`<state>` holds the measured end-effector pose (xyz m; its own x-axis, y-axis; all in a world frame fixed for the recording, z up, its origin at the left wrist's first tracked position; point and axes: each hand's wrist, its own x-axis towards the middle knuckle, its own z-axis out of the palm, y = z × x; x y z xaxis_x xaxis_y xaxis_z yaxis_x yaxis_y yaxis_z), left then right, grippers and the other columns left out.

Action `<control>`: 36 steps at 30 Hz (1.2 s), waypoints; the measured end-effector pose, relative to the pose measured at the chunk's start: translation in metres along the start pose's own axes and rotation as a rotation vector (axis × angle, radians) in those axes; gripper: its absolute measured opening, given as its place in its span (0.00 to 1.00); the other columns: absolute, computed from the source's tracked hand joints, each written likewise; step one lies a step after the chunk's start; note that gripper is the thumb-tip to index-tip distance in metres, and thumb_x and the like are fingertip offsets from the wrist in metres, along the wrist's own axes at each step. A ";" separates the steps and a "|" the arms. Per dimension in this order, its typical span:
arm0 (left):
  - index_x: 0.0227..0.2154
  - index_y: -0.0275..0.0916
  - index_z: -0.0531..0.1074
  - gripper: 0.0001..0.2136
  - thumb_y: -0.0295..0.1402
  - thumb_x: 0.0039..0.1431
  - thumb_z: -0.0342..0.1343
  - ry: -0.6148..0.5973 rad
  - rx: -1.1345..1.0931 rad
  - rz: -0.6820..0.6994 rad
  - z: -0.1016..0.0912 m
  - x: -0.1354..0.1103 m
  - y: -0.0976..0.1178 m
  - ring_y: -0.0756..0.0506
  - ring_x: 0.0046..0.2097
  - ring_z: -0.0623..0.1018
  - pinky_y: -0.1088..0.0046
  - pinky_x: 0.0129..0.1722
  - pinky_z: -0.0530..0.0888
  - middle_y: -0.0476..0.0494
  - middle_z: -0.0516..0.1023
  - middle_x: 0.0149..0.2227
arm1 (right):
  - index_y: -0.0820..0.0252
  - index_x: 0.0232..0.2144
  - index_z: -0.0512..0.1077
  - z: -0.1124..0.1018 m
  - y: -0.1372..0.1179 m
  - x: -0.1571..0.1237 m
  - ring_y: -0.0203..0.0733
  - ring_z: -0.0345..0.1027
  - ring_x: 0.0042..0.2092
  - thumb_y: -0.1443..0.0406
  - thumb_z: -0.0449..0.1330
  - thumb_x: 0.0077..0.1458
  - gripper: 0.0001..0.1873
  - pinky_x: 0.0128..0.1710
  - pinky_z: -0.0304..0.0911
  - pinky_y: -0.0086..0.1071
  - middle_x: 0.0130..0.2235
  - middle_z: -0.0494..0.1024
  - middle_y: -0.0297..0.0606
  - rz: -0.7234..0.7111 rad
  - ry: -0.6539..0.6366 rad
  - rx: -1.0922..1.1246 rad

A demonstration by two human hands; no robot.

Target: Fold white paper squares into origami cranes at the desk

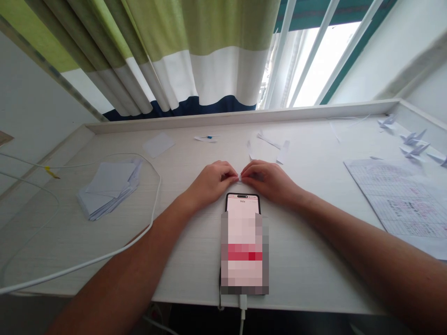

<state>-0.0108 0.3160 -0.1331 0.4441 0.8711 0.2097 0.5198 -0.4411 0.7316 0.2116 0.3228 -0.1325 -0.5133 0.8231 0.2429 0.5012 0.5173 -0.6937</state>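
My left hand (217, 179) and my right hand (264, 180) meet above the middle of the desk, fingertips almost touching. Between them they pinch a small piece of white paper (240, 177); most of it is hidden by the fingers, so its shape is hard to make out. Just below the hands lies a phone (243, 228) with its screen lit and partly blurred out. Beyond the hands are several narrow paper strips (268, 140).
A stack of white paper (110, 186) lies at left, near a looping white cable (157, 186). Several folded paper cranes (415, 138) stand at the right rear, behind a printed sheet (401, 200). A raised ledge (209, 119) edges the white desk (307, 260). A charging cable (243, 302) hangs from the phone.
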 end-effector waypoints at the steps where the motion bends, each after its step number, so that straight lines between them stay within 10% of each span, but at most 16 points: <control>1: 0.34 0.40 0.81 0.04 0.28 0.65 0.62 0.005 -0.009 -0.012 0.001 0.000 0.000 0.44 0.43 0.79 0.66 0.46 0.73 0.45 0.83 0.39 | 0.58 0.34 0.81 0.000 -0.001 0.000 0.45 0.78 0.41 0.68 0.64 0.62 0.06 0.45 0.71 0.39 0.41 0.84 0.41 0.020 0.008 0.009; 36: 0.42 0.40 0.80 0.10 0.29 0.56 0.65 0.059 -0.118 -0.229 0.004 0.000 0.011 0.44 0.44 0.79 0.66 0.47 0.75 0.45 0.83 0.40 | 0.59 0.35 0.81 0.001 -0.007 0.011 0.44 0.81 0.40 0.71 0.67 0.54 0.05 0.44 0.76 0.37 0.37 0.87 0.40 0.298 0.077 0.327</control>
<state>-0.0023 0.3100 -0.1277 0.2797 0.9579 0.0651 0.5114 -0.2060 0.8342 0.2014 0.3277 -0.1258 -0.3207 0.9463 0.0410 0.3666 0.1640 -0.9158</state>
